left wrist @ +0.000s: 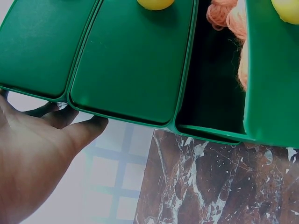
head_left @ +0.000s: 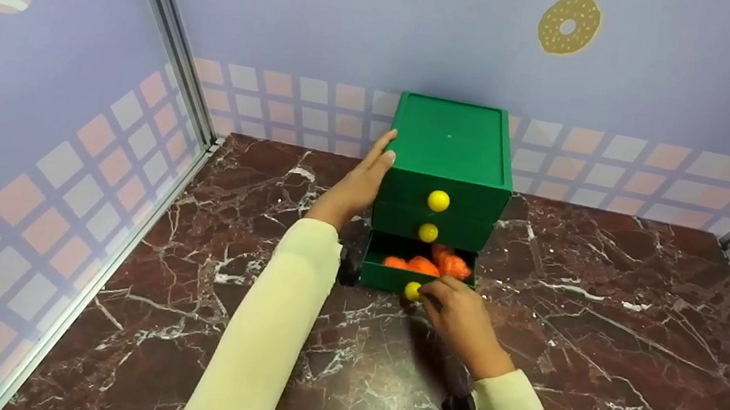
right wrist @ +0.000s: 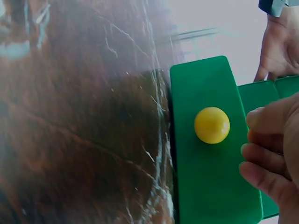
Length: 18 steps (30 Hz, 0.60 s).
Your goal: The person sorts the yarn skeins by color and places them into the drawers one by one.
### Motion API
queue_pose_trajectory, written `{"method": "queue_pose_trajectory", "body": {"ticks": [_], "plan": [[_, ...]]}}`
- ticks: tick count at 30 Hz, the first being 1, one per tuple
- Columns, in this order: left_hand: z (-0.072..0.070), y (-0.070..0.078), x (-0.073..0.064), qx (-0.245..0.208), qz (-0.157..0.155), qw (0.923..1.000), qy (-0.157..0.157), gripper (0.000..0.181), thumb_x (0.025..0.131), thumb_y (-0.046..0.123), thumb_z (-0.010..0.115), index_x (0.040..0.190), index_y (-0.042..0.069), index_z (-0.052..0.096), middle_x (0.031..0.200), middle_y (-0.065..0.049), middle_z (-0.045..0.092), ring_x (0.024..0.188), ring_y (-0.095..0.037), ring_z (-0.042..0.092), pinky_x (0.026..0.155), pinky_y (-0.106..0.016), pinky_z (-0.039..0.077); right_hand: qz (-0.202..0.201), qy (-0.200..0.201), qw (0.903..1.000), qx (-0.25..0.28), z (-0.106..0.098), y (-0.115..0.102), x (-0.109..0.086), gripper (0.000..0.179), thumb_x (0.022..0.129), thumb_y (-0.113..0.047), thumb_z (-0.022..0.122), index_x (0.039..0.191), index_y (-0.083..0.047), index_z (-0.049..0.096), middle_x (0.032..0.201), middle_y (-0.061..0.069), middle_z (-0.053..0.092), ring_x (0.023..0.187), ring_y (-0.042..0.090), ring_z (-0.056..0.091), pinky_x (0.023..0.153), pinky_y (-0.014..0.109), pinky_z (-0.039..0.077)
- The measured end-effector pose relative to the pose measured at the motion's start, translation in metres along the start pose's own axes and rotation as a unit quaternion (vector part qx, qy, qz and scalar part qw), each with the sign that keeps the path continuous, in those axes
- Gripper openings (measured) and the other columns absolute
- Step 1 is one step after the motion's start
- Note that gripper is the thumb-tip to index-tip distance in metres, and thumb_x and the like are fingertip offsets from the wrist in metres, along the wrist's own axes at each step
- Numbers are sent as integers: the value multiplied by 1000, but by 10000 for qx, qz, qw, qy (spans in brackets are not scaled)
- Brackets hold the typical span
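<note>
A green cabinet (head_left: 453, 139) with three stacked drawers stands against the back wall. Its bottom drawer (head_left: 381, 275) is pulled out and holds several balls of orange yarn (head_left: 453, 266). My left hand (head_left: 360, 187) rests along the cabinet's left side, fingers extended against the wall of it in the left wrist view. My right hand (head_left: 459, 314) is at the front of the drawer, just right of its yellow knob (right wrist: 212, 125). In the right wrist view the fingers (right wrist: 264, 179) are loosely bent by the drawer's upper edge, apart from the knob.
Both upper drawers are closed, each with a yellow knob (head_left: 438, 201). Under everything is a dark red marbled tabletop (head_left: 598, 345). Lilac panels (head_left: 276, 20) with printed sweets and checks enclose the back and sides, joined by metal corner strips (head_left: 171, 21).
</note>
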<state>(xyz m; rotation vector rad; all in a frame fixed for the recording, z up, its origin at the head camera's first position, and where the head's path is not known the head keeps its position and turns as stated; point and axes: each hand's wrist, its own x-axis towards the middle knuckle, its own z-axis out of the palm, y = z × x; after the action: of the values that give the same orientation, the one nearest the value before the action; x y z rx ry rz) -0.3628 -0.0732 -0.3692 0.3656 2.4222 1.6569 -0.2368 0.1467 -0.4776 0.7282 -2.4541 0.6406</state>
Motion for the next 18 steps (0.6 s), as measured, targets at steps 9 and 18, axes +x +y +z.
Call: {"method": "queue_pose_trajectory", "body": {"ticks": [9,18], "plan": [[-2,1,-1,-126,-139,9997,-172,50,99,64,24,145,64,6,164,7,6,150,-35,11,116,-61,16,558,-430,9970,314,7,-2,0,17,81,-26,80,90,-15,71,84,0,67,73,15,64,67,32,54],[-3,27,-21,10,-225,9994,-246,52,105,48,23,154,46,4,165,1,7,150,-35,13,117,-58,16,913,-956,9911,177,14,-1,2,22,82,-20,79,100,-18,67,92,0,72,83,18,69,74,39,55]]}}
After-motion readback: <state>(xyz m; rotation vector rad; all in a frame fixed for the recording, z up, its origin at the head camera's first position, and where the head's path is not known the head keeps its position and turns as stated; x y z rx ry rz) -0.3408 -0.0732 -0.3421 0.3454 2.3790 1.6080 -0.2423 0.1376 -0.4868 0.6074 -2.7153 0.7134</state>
